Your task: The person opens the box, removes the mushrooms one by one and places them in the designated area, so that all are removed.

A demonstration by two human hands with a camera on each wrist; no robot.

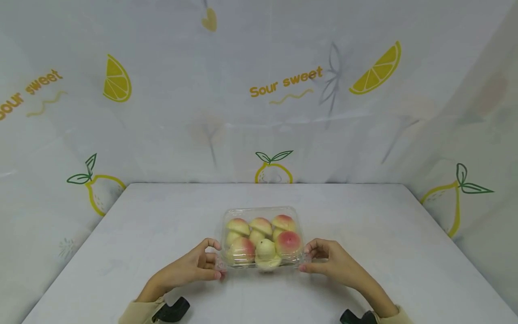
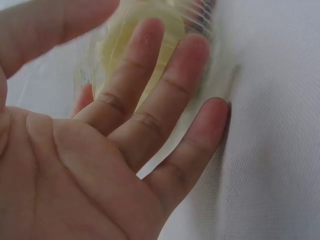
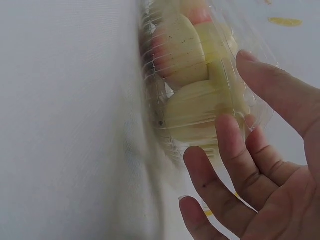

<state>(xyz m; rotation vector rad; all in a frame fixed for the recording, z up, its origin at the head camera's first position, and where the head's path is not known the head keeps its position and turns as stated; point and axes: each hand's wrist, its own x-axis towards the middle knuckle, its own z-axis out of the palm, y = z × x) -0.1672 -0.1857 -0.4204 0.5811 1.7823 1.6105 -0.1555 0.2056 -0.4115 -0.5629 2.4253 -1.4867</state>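
Observation:
A clear plastic clamshell box (image 1: pixel 263 211) sits on the white table, holding several peaches (image 1: pixel 289 243) with yellow-green skin and pink blush. At its left end is my left hand (image 1: pixel 198 265), thumb and index finger at the rim near the front corner. In the left wrist view, the other fingers (image 2: pixel 187 62) of that hand spread along the box's ribbed side. My right hand (image 1: pixel 329 261) pinches the rim at the opposite end. In the right wrist view, its thumb (image 3: pixel 272 80) lies along the lid edge, with the index finger partly hidden behind the clear rim.
The white table (image 1: pixel 162 211) runs back to a pale curtain (image 1: pixel 170 112) printed with lemons and lettering, which also closes off both sides. Dark wrist mounts (image 1: pixel 173 310) sit at both sleeve cuffs (image 1: pixel 139 312) by the near edge.

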